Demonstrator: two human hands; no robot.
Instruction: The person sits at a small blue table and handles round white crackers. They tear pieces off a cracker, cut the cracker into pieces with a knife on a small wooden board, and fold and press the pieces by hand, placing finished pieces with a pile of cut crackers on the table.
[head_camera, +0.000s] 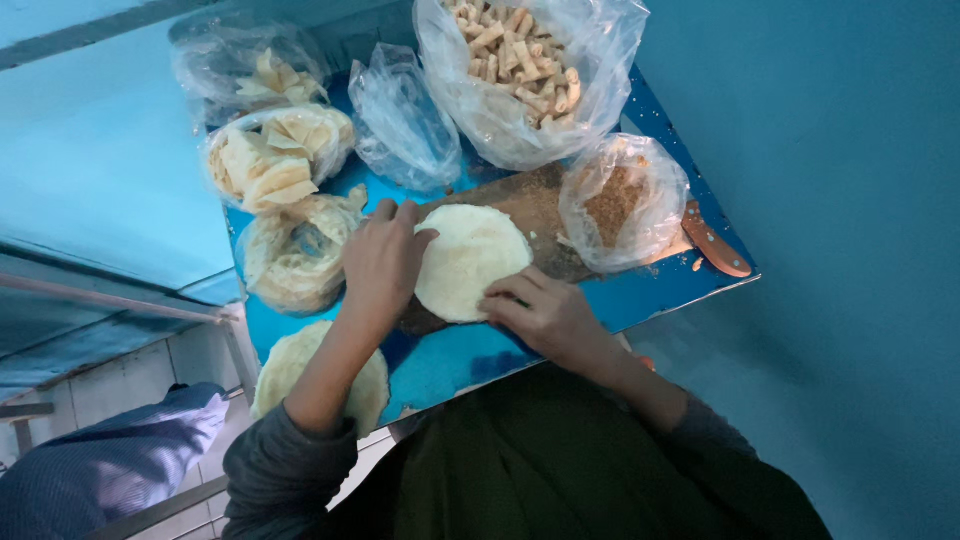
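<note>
Head: wrapper (468, 260) under both fingers (505, 295)

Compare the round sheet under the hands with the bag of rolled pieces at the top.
The round sheet is one flat pale disc; the bag of rolled pieces holds many small tan tubes heaped together. The sheet lies bare on the wooden board; the rolled pieces sit inside clear plastic. The left hand and right hand both touch the sheet; neither touches the bag. Both rest on the blue table.
</note>
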